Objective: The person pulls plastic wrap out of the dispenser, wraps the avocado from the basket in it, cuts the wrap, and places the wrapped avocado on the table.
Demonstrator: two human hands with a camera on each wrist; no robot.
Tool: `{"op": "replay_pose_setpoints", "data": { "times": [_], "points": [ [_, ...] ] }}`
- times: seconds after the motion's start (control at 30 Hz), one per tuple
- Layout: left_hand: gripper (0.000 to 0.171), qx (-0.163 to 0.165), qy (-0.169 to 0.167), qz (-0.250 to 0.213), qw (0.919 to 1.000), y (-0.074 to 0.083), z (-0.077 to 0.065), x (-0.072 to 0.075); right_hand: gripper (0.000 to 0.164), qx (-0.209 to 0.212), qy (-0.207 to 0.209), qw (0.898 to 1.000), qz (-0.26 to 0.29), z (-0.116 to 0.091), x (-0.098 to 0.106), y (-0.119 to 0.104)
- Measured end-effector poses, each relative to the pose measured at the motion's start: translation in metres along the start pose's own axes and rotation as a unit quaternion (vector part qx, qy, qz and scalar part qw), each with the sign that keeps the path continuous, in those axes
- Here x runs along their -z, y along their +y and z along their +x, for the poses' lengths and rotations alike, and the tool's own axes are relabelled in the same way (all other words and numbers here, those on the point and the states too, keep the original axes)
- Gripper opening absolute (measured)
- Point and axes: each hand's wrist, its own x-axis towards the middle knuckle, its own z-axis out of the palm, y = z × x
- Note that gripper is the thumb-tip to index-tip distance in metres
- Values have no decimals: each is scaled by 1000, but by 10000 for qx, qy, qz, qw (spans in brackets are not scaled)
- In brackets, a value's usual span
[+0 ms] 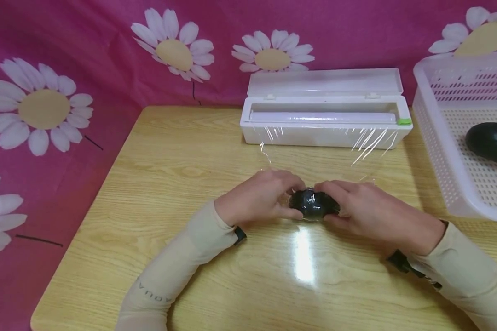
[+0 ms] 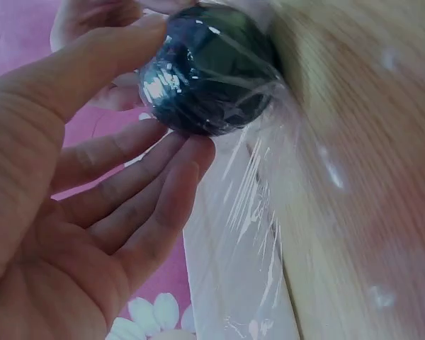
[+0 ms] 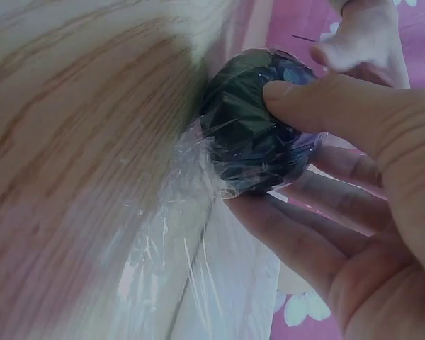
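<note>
A dark, glossy avocado (image 1: 313,205) lies low over the wooden table, wrapped in clear cling film with wrinkles around its ends. My left hand (image 1: 269,195) grips its left end, thumb on the near side and fingers on the far side. At the other end, my right hand (image 1: 358,209) holds it in the same way; in the right wrist view its thumb (image 3: 287,95) presses on the wrapped skin. From the avocado a sheet of cling film (image 2: 251,191) stretches back to a roll (image 1: 323,117) in an open white dispenser box (image 1: 323,135).
Behind the box its lid (image 1: 325,82) is tipped back, and a green tab (image 1: 403,122) sits at the right end. A white perforated basket (image 1: 435,151) on the right holds another avocado (image 1: 493,142). A pink flowered cloth (image 1: 107,55) hangs behind the table (image 1: 170,151).
</note>
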Motion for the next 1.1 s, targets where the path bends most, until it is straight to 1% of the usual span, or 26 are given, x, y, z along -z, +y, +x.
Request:
{"op": "replay_pose_setpoints", "data": {
  "times": [0.23, 0.4, 0.47, 0.57, 0.67, 0.8, 0.9, 1.0, 1.1],
  "points": [
    [55, -71, 26, 657, 9978, 3, 3, -6, 52, -188, -154, 9997, 41, 1, 0, 4],
    [59, -124, 60, 1050, 9944, 4, 6, -10, 59, -328, -207, 9992, 135, 1, -2, 7],
    [59, -143, 74, 1157, 9932, 4, 7, -11, 63, -409, -254, 9987, 184, 1, -2, 7],
    [58, -174, 84, 1361, 9905, 4, 8, -13, 64, -517, -340, 9977, 261, 1, -2, 9],
    [52, -214, 111, 1532, 9879, 4, 10, -14, 63, -519, -356, 9976, 289, 1, -3, 11],
    [44, -200, 95, 1560, 9875, 2, 13, -14, 65, -368, -314, 9986, 200, 0, -4, 15],
    [46, -168, -24, 1518, 9883, 0, 15, -11, 67, -176, -255, 9995, 94, 0, -4, 17],
    [49, -147, -122, 1428, 9896, -2, 18, -9, 64, -27, -184, 9998, -10, -1, -5, 20],
    [48, -111, -131, 1279, 9916, -4, 21, -8, 62, -72, -180, 9998, -82, -1, -5, 21]
  ]
}}
